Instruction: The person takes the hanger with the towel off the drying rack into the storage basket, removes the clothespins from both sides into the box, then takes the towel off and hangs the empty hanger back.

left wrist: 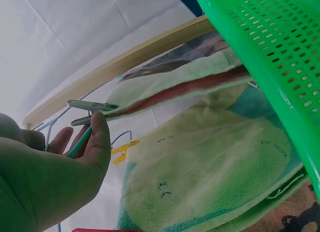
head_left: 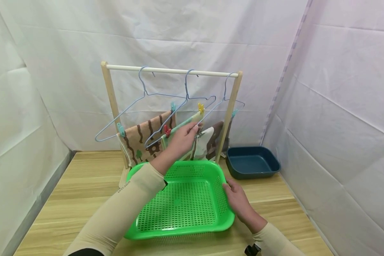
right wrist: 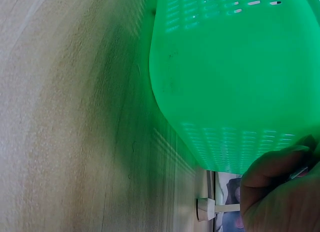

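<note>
My left hand [head_left: 181, 139] reaches over the basket and pinches the left corner of the rightmost blue wire hanger [head_left: 210, 111]. Close to its fingertips in the left wrist view, a grey-green clothespin [left wrist: 92, 105] bites the edge of a white and brown towel [head_left: 208, 142]. Beside this hangs a pale green towel [left wrist: 200, 162], with a yellow clothespin [head_left: 201, 107] and a red clothespin [head_left: 167, 131] on it. My right hand [head_left: 238, 200] grips the right rim of a green perforated basket [head_left: 224, 213], its thumb on top. Nothing lies in the basket.
The wooden rack [head_left: 230, 117] carries three hangers on its white rod [head_left: 169, 70]. A brown patterned towel [head_left: 147, 133] hangs at the left from teal clothespins [head_left: 120, 129]. Behind the basket at right, a dark blue tray [head_left: 252, 175] stands on the wooden table [head_left: 67, 199]. White cloth walls surround it.
</note>
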Tool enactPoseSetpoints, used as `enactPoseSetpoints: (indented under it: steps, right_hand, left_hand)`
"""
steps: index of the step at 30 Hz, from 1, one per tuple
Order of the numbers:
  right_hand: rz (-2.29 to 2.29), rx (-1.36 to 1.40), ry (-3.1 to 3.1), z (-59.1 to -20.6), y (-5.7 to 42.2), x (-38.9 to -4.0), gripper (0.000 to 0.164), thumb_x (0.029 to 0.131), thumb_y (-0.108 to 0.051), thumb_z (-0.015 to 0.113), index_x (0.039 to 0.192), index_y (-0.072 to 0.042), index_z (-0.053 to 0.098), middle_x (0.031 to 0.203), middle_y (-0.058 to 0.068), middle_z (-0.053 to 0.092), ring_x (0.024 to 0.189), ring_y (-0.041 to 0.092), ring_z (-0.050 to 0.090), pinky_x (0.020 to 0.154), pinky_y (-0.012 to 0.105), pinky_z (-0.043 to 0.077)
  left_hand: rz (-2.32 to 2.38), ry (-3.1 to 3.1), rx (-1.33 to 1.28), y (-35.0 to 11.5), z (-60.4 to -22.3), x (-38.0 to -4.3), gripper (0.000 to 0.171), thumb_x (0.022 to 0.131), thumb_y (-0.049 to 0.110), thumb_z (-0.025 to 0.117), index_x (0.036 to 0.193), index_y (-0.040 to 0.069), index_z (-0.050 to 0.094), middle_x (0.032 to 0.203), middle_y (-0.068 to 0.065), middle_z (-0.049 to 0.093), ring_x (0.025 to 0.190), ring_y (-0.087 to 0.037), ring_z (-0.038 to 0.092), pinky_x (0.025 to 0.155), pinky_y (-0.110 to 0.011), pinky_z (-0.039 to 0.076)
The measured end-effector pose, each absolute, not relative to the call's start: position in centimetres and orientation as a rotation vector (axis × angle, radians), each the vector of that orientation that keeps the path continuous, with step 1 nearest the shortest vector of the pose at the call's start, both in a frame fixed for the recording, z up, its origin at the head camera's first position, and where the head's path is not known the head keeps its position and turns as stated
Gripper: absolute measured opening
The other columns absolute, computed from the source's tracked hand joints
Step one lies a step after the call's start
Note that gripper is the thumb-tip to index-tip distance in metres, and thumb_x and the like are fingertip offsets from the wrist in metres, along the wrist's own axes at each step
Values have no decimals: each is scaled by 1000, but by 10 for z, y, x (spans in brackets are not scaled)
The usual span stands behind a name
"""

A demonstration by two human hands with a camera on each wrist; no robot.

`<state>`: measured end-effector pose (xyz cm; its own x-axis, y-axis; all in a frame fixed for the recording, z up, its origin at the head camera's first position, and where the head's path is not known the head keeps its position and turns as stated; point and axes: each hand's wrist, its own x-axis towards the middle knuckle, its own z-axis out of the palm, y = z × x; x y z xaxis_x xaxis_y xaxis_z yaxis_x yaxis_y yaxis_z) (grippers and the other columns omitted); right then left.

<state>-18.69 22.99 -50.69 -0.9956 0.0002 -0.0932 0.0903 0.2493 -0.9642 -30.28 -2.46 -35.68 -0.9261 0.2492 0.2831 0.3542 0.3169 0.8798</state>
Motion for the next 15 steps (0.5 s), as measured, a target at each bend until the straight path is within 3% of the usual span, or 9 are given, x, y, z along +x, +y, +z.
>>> enactPoseSetpoints:
  steps: [4,15]
  right_hand:
    - [-1887,83,2423,-507,230,-187,50,120,-22,49,163,2,47,122,24,74,94,33,76,77,38,65]
    - [-1858,99,2445,-507,230,-187,51,120,-23,49,164,3,46,122,23,74,93,31,76,76,38,65]
  left_hand:
    - [-1666,-2473,-539,-23,-356,-301,44,123,34,41,155,18,65,149,-6,68,136,-24,63,110,-48,56]
    - [-1646,-2430,-542,-22,-352,-300,40,123,32,40,147,17,69,143,-6,71,131,-25,66,106,-46,59]
